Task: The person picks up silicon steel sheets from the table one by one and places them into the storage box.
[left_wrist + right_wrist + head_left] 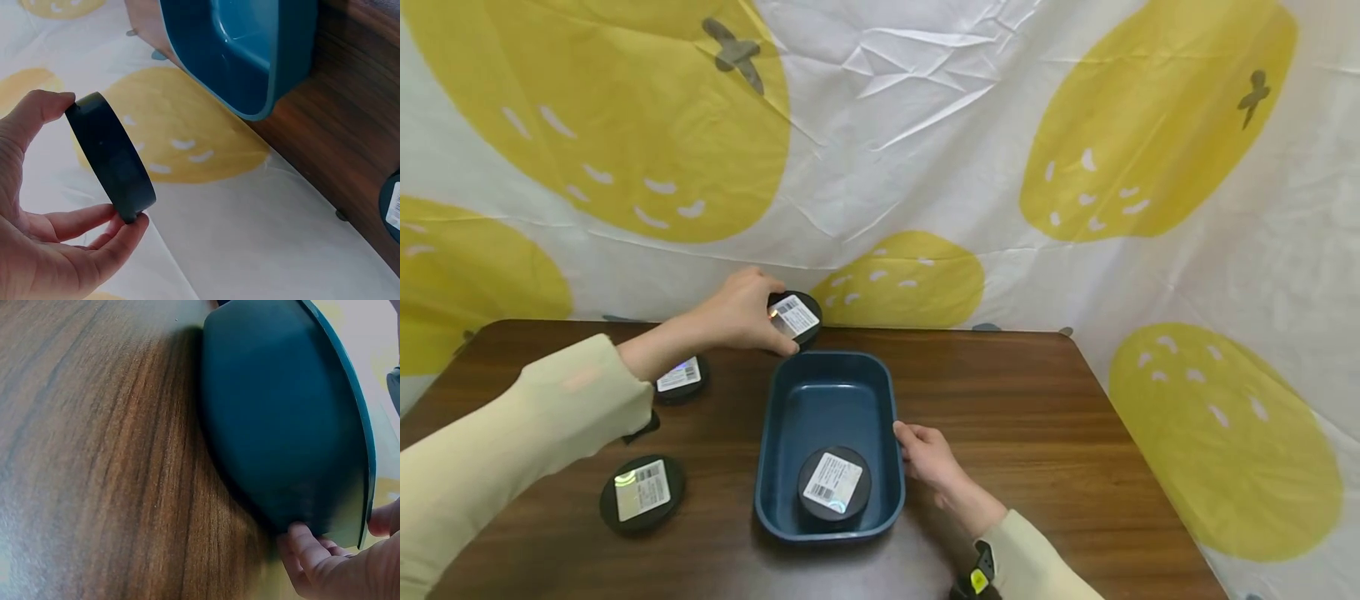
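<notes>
Round black tin point(795, 317) — flat, with a white barcode label on its top face. Left hand point(741, 312) pinches it by the rim, thumb against fingers point(94, 219), holding it just past the far end of the blue tray point(775, 400), label tilted toward the wearer. Right hand point(928, 457) grips the tray's right rim — fingers curled at the wall. Tray's long axis runs near to far on the wooden table point(1037, 417). A second tin point(834, 484) lies in its near end.

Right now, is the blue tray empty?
No: in the head view one black round tin with a white label lies inside the blue tray, at its near end.
</notes>
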A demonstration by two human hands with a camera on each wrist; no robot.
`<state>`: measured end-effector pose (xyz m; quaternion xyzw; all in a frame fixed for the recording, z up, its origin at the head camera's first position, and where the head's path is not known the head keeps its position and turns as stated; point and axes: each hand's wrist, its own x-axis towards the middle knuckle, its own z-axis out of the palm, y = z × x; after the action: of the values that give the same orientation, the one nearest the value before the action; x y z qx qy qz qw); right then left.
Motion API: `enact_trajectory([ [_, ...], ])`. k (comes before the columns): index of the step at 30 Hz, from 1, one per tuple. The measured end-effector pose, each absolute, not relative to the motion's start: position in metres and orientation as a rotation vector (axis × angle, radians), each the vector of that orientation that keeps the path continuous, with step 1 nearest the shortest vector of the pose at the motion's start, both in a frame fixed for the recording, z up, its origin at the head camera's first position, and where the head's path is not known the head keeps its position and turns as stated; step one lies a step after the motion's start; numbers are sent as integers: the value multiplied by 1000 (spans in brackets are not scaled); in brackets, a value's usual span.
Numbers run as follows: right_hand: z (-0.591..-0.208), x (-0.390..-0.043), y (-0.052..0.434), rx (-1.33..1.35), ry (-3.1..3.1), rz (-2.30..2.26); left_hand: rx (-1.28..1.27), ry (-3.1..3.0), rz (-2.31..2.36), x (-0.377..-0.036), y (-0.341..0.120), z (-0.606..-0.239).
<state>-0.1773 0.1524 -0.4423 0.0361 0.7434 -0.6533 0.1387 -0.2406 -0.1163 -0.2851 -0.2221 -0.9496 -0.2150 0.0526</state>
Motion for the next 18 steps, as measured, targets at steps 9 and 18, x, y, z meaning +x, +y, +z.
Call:
enact_trajectory([
  [9, -439, -176, 152, 130, 2142, -1895, -732, -2890, -629, -245, -103, -286],
  [18, -442, -178, 151, 129, 2123, -1909, -755, -2937, -620, -246, -89, -287],
])
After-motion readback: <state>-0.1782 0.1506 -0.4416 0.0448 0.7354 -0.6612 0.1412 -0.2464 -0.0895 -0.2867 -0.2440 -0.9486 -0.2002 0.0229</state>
